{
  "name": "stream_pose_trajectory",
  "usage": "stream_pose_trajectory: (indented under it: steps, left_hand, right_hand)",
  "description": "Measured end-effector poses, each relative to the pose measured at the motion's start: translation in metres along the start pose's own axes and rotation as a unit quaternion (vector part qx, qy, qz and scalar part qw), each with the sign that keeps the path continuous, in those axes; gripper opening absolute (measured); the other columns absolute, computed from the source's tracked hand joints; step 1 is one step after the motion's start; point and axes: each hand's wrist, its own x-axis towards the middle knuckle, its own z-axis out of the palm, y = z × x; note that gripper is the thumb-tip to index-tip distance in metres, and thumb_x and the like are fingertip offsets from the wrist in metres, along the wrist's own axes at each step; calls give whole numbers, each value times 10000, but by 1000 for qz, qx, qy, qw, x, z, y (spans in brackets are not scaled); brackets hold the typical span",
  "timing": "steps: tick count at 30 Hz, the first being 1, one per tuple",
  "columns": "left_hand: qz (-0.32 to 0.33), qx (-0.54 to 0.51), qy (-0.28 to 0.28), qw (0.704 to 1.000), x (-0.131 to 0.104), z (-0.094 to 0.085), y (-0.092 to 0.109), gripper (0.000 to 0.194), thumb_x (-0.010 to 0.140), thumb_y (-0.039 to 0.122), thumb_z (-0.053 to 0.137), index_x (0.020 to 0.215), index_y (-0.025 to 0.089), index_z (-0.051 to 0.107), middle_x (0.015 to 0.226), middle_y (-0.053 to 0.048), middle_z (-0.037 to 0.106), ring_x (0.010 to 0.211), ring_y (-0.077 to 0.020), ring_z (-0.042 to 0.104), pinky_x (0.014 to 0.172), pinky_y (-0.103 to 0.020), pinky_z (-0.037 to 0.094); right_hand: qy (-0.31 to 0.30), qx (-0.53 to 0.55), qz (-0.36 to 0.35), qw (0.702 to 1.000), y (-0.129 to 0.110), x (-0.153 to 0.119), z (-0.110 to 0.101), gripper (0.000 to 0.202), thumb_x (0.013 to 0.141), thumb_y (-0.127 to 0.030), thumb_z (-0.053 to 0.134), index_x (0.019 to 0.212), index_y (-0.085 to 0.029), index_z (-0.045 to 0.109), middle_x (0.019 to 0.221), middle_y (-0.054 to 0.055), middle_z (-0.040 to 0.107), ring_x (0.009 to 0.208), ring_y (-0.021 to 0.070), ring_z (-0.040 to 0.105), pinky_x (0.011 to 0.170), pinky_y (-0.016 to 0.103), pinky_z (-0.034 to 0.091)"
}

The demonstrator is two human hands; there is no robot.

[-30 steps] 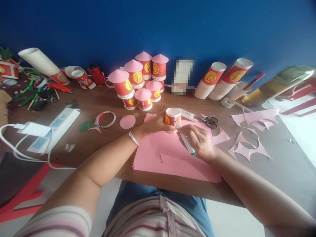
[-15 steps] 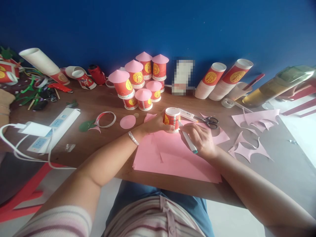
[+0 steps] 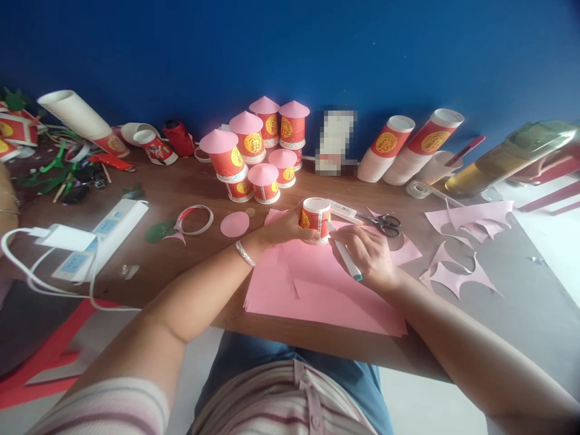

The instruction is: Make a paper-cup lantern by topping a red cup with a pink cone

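Observation:
A short red and white paper cup (image 3: 316, 216) stands upright over the pink paper sheets (image 3: 317, 290). My left hand (image 3: 296, 226) is wrapped round the cup's left side. In my right hand (image 3: 369, 252) is a white marker (image 3: 348, 260) with a teal end; its tip meets or nearly meets the cup's right side. Just behind my right hand lie black-handled scissors (image 3: 387, 225) and a second white marker (image 3: 345, 211) with an orange end.
Several red cups with pink cone tops (image 3: 246, 142) stand at the back. Stacked cups (image 3: 393, 142) and a bottle (image 3: 502, 158) are at the back right, pink scraps (image 3: 466, 275) at the right. A power strip (image 3: 106, 232) and a pink disc (image 3: 234, 224) lie at the left.

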Motion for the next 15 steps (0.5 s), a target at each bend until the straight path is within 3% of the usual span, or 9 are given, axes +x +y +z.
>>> stream_pose_trajectory:
  steps: [9, 15]
  left_hand:
    - [11, -22, 19, 999, 1, -6, -9, 329, 739, 290, 850, 962, 151, 652, 879, -28, 660, 801, -140, 601, 717, -257, 498]
    - [25, -71, 28, 997, 3, -10, -14, 330, 796, 314, 850, 1043, 137, 723, 1041, -101, 751, 1002, -208, 691, 915, -336, 546]
  right_hand:
    - [60, 8, -31, 998, -3, 6, -2, 331, 936, -57, 674, 1240, -181, 628, 842, 33, 717, 686, 171, 673, 632, 291, 542]
    - [59, 3, 25, 998, 7, 2, 1, 256, 963, -80, 678, 1187, -202, 647, 896, 42, 731, 731, 170, 690, 675, 282, 542]
